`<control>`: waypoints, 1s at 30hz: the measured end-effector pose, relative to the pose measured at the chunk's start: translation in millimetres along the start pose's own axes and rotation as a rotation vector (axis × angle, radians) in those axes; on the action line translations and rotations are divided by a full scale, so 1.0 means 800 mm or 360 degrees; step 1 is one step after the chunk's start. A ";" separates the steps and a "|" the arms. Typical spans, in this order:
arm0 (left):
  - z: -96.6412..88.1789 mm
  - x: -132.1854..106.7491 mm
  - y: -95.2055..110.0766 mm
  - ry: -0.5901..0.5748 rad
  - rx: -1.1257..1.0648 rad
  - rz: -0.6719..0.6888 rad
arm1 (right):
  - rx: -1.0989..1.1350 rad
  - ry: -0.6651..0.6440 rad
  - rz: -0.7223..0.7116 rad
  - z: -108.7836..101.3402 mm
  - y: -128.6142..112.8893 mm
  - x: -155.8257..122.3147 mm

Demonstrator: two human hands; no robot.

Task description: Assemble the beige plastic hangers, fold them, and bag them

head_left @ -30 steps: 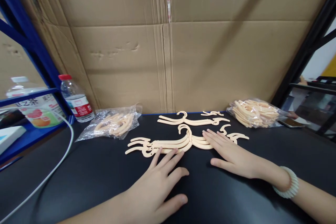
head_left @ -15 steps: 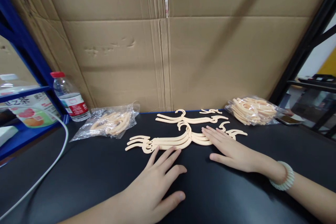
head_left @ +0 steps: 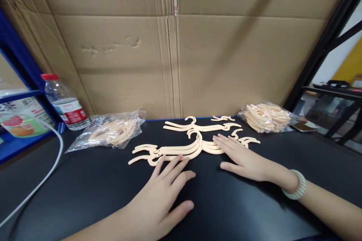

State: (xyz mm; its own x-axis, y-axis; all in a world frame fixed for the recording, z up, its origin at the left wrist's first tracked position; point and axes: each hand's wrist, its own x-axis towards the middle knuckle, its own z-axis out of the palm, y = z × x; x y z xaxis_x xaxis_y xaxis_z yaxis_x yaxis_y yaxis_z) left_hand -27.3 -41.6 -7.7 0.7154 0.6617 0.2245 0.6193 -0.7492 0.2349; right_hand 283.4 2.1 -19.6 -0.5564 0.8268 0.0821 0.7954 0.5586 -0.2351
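Several cream-coloured folding hangers (head_left: pixel 181 150) lie stacked flat on the black table (head_left: pixel 102 192), their hooks toward the back. My left hand (head_left: pixel 162 192) has its fingers spread, the fingertips at the front edge of the stack's left arms. Across the stack's right arms lies my right hand (head_left: pixel 243 158), flat with the thumb apart, hiding part of them. Just behind the stack rests another cream hanger (head_left: pixel 209 128). Farther back are a few small loose cream pieces (head_left: pixel 221 118).
A clear plastic bag (head_left: pixel 113 131) of cream parts lies at the left, and a fuller bag (head_left: pixel 266 116) at the right beside a phone (head_left: pixel 302 127). A red-capped bottle (head_left: pixel 68 105) stands at the back left. A white cable (head_left: pixel 52 173) crosses the left side. Cardboard (head_left: pixel 121 64) rises behind.
The view has shifted slightly to the right and tilted down. At the stack's left end, the front hanger's end piece has swung a little toward me. Both hands keep nearly the same place on the hangers.
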 end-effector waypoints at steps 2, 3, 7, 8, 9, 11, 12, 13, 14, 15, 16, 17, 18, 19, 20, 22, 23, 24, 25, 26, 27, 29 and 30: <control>0.001 0.000 -0.001 0.0033 0.0006 -0.0006 | 0.0009 0.0010 -0.0006 0.000 0.001 -0.001; 0.001 0.000 -0.002 0.0040 0.0011 -0.0013 | 0.0009 0.0011 -0.0008 0.000 0.001 -0.001; 0.002 0.000 -0.003 0.0049 0.0021 -0.0003 | -0.0022 0.0008 -0.0005 -0.002 -0.001 0.001; 0.003 0.000 -0.003 0.0056 0.0018 0.0016 | -0.0027 0.0015 0.0001 -0.003 -0.002 0.002; 0.003 0.000 -0.004 0.0064 0.0015 0.0036 | -0.0031 0.0026 0.0012 -0.004 -0.004 0.002; 0.004 0.000 -0.005 0.0074 0.0013 0.0064 | -0.0045 0.0057 0.0041 -0.005 -0.009 0.004; 0.005 0.000 -0.005 0.0077 0.0013 0.0070 | -0.0058 0.0078 0.0053 -0.006 -0.011 0.004; 0.005 0.000 -0.005 0.0080 0.0014 0.0075 | -0.0073 0.0108 0.0056 -0.006 -0.013 0.005; 0.005 0.000 -0.005 0.0084 0.0015 0.0079 | -0.0089 0.0153 0.0050 -0.006 -0.015 0.005; 0.005 0.000 -0.005 0.0089 0.0017 0.0083 | -0.0102 0.0215 0.0034 -0.005 -0.015 0.006; 0.004 0.001 -0.005 0.0092 0.0019 0.0087 | -0.0113 0.0290 0.0008 -0.005 -0.014 0.007; 0.004 0.001 -0.005 0.0090 0.0020 0.0091 | -0.0121 0.0376 -0.0018 -0.005 -0.011 0.010; 0.003 0.001 -0.005 0.0086 0.0021 0.0094 | -0.0127 0.0470 -0.0035 -0.006 -0.007 0.013; 0.002 0.001 -0.005 0.0081 0.0019 0.0097 | -0.0140 0.0553 -0.0029 -0.008 0.000 0.017; 0.002 0.001 -0.005 0.0077 0.0014 0.0098 | -0.0158 0.0622 -0.0001 -0.011 0.008 0.023; 0.001 0.002 -0.006 0.0078 0.0001 0.0103 | -0.0229 0.0680 0.0143 -0.023 0.030 0.036; 0.001 0.002 -0.006 0.0082 -0.0005 0.0106 | -0.0254 0.0677 0.0216 -0.030 0.042 0.043; 0.001 0.002 -0.006 0.0086 -0.0009 0.0111 | -0.0270 0.0673 0.0277 -0.039 0.054 0.050; 0.001 0.003 -0.006 0.0088 -0.0011 0.0117 | -0.0284 0.0648 0.0330 -0.047 0.067 0.056; 0.001 0.003 -0.007 0.0090 -0.0011 0.0123 | -0.0300 0.0617 0.0382 -0.056 0.079 0.063; 0.000 0.003 -0.007 0.0093 -0.0009 0.0127 | -0.0319 0.0586 0.0435 -0.063 0.091 0.068; 0.000 0.003 -0.007 0.0103 -0.0006 0.0136 | -0.0357 0.0517 0.0541 -0.074 0.111 0.079; -0.001 0.004 -0.007 0.0110 -0.0005 0.0138 | -0.0374 0.0485 0.0589 -0.077 0.119 0.085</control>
State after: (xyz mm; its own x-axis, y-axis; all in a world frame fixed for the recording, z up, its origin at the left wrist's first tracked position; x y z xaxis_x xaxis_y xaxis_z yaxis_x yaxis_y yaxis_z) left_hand -28.8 -35.5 -7.7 0.7424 0.5947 0.3085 0.5548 -0.8039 0.2146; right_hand 336.0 115.1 22.9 -0.1615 0.9334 0.3205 0.9771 0.1969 -0.0811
